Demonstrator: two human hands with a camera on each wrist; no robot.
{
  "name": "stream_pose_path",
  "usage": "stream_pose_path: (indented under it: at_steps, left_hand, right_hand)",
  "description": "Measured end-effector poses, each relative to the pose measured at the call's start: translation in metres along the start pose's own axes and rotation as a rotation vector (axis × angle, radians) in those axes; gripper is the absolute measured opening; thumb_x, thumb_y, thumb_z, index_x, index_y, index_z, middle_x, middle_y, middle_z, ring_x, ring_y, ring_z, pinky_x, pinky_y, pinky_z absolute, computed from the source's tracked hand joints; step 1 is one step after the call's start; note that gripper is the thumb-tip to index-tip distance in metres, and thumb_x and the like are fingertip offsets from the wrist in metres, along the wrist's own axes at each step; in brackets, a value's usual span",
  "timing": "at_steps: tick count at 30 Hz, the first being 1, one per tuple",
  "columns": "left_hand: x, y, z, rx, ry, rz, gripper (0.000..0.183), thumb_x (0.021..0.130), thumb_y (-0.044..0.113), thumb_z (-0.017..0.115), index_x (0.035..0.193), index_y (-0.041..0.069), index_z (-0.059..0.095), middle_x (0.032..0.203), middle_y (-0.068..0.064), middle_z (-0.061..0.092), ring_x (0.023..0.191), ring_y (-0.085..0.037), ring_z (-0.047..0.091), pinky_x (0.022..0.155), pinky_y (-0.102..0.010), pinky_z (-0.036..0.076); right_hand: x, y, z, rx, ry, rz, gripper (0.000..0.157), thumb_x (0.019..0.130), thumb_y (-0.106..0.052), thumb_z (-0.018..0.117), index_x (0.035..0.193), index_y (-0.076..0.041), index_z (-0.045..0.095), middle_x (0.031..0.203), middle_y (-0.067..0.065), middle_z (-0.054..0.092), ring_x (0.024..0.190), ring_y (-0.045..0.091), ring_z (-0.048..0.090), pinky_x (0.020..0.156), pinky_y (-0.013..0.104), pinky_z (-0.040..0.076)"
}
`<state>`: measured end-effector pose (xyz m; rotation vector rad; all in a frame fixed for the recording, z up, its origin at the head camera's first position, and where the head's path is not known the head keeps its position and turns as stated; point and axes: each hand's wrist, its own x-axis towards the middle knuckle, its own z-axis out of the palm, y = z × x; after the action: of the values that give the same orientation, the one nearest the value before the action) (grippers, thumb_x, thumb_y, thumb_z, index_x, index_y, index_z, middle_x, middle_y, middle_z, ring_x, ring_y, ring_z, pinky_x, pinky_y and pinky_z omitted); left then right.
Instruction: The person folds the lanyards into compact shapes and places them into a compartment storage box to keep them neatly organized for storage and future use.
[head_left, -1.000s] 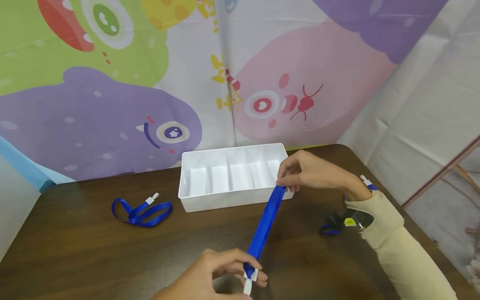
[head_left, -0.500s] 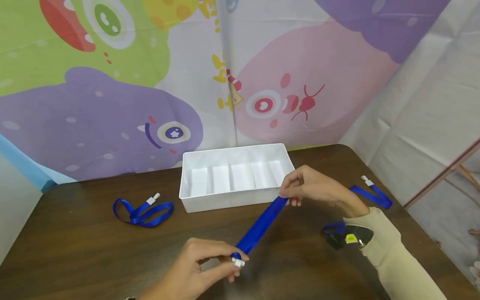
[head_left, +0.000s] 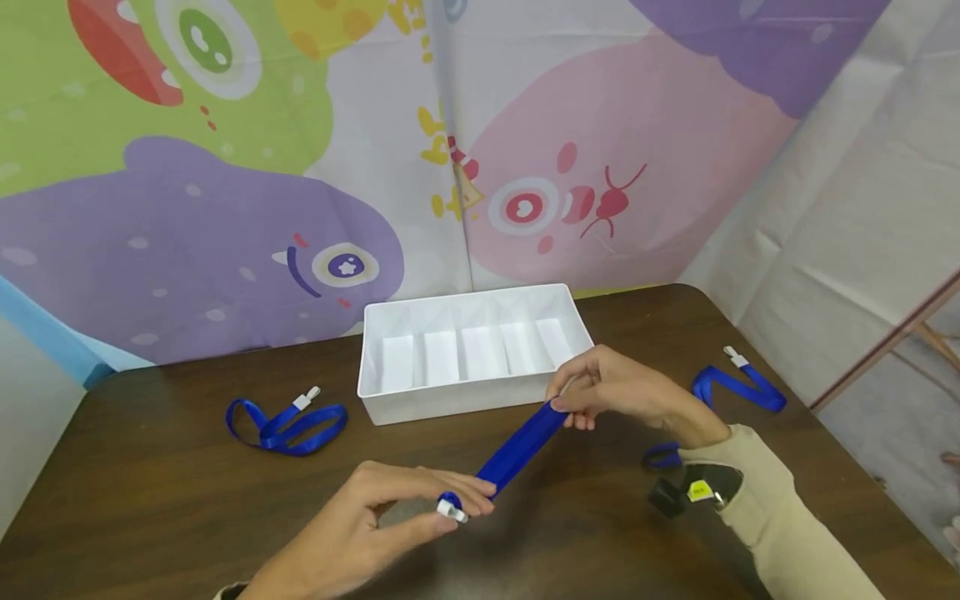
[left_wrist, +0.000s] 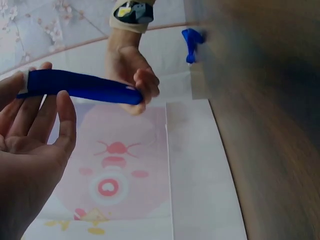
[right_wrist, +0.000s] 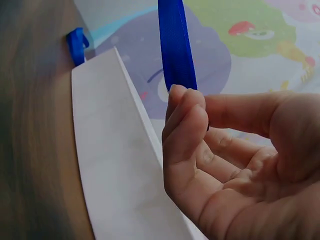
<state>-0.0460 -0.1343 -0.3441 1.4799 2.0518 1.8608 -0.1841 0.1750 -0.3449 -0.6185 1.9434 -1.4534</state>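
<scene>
A folded blue lanyard [head_left: 522, 448] is stretched between my two hands over the table. My left hand [head_left: 367, 512] pinches its near end, where the white clip [head_left: 452, 509] pokes out by the thumb. In the left wrist view the strap [left_wrist: 82, 86] runs flat from the left fingers across to the other hand. With thumb and fingertips, my right hand [head_left: 626, 387] pinches the far end in front of the white box. The right wrist view has the strap [right_wrist: 178, 47] rising from these curled fingertips [right_wrist: 187, 102].
Behind the hands stands a white divided box [head_left: 431, 406]. One blue lanyard [head_left: 300, 429] lies left of it, another [head_left: 742, 390] at the table's right. A blue loop [head_left: 662, 455] shows beside the right wrist. A cartoon-printed cloth [head_left: 431, 250] hangs behind the table [head_left: 180, 500].
My left hand has moved left and up, turning the clip end, so the strap lies at a flatter slant. My right hand has come down slightly, off the box's front edge.
</scene>
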Motion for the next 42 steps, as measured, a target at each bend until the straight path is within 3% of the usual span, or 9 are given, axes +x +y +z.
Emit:
stream_pose_path:
  at_steps: [3, 8, 11, 16, 19, 26, 34, 37, 42]
  left_hand:
    - [0.001, 0.001, 0.005, 0.036, 0.009, 0.040, 0.033, 0.091, -0.012, 0.060, 0.119, 0.002, 0.068, 0.121, -0.012, 0.070, 0.114, -0.027, 0.066, 0.091, -0.040, 0.054]
    - [0.004, 0.007, 0.014, 0.202, 0.034, 0.095, 0.031, 0.092, -0.006, 0.063, 0.118, 0.007, 0.070, 0.119, -0.007, 0.071, 0.111, -0.022, 0.067, 0.089, -0.038, 0.054]
    - [0.003, 0.012, 0.017, 0.277, 0.048, 0.056, 0.029, 0.092, -0.004, 0.064, 0.118, 0.010, 0.070, 0.118, -0.003, 0.071, 0.112, -0.019, 0.067, 0.092, -0.041, 0.053]
    - [0.002, 0.011, 0.016, 0.318, 0.052, 0.024, 0.028, 0.092, -0.004, 0.065, 0.117, 0.010, 0.070, 0.117, -0.002, 0.071, 0.113, -0.020, 0.066, 0.095, -0.041, 0.051]
    - [0.001, 0.007, 0.016, 0.335, 0.041, 0.066, 0.029, 0.091, -0.004, 0.066, 0.117, 0.008, 0.069, 0.116, -0.004, 0.072, 0.113, -0.022, 0.066, 0.094, -0.037, 0.052]
    - [0.003, 0.005, 0.019, 0.274, -0.003, 0.121, 0.026, 0.093, -0.002, 0.064, 0.117, 0.007, 0.069, 0.116, -0.005, 0.072, 0.115, -0.023, 0.065, 0.093, -0.036, 0.054]
    - [0.004, 0.001, 0.024, 0.235, -0.049, 0.162, 0.022, 0.095, 0.001, 0.063, 0.116, 0.004, 0.069, 0.115, -0.005, 0.072, 0.115, -0.022, 0.065, 0.093, -0.035, 0.053]
    - [0.003, -0.001, 0.025, 0.242, -0.054, 0.141, 0.021, 0.096, 0.002, 0.063, 0.115, 0.005, 0.069, 0.114, -0.005, 0.072, 0.113, -0.020, 0.066, 0.093, -0.033, 0.053]
    - [-0.001, -0.003, 0.025, 0.226, -0.040, 0.063, 0.021, 0.095, 0.000, 0.064, 0.112, 0.008, 0.071, 0.114, -0.006, 0.072, 0.109, -0.019, 0.067, 0.091, -0.032, 0.054]
  right_hand:
    - [0.002, 0.005, -0.001, 0.063, -0.018, 0.003, 0.016, 0.091, -0.005, 0.068, 0.099, 0.009, 0.068, 0.075, 0.013, 0.068, 0.061, 0.016, 0.063, 0.054, 0.023, 0.053]
    - [0.006, 0.013, -0.005, 0.186, -0.082, -0.009, 0.011, 0.093, -0.004, 0.065, 0.098, 0.005, 0.070, 0.077, 0.007, 0.068, 0.064, 0.014, 0.062, 0.058, 0.023, 0.051]
    - [0.006, 0.017, -0.009, 0.245, -0.143, -0.046, 0.011, 0.097, -0.004, 0.060, 0.098, 0.001, 0.070, 0.079, 0.006, 0.070, 0.066, 0.014, 0.063, 0.061, 0.024, 0.051]
    - [0.002, 0.015, -0.017, 0.276, -0.210, -0.079, 0.015, 0.103, -0.006, 0.050, 0.101, -0.003, 0.065, 0.082, 0.009, 0.070, 0.070, 0.016, 0.064, 0.065, 0.025, 0.052]
    - [0.000, 0.013, -0.020, 0.301, -0.247, -0.119, 0.015, 0.105, -0.007, 0.046, 0.104, -0.005, 0.061, 0.084, 0.009, 0.070, 0.071, 0.017, 0.065, 0.066, 0.026, 0.052]
    - [-0.002, 0.017, -0.026, 0.451, -0.479, -0.280, 0.029, 0.106, 0.001, 0.026, 0.102, -0.004, 0.055, 0.088, 0.010, 0.068, 0.078, 0.022, 0.068, 0.073, 0.030, 0.053]
    - [-0.008, 0.026, -0.042, 0.368, -0.610, -0.269, 0.015, 0.101, 0.006, 0.040, 0.089, 0.013, 0.047, 0.081, 0.019, 0.071, 0.059, 0.033, 0.065, 0.055, 0.037, 0.056]
    - [-0.009, 0.028, -0.046, 0.280, -0.634, -0.304, 0.014, 0.098, 0.008, 0.045, 0.089, 0.014, 0.054, 0.077, 0.026, 0.065, 0.054, 0.038, 0.059, 0.049, 0.038, 0.053]
    - [-0.013, 0.025, -0.047, 0.137, -0.702, -0.270, 0.014, 0.099, 0.009, 0.046, 0.092, 0.009, 0.058, 0.080, 0.031, 0.065, 0.062, 0.037, 0.067, 0.054, 0.039, 0.056]
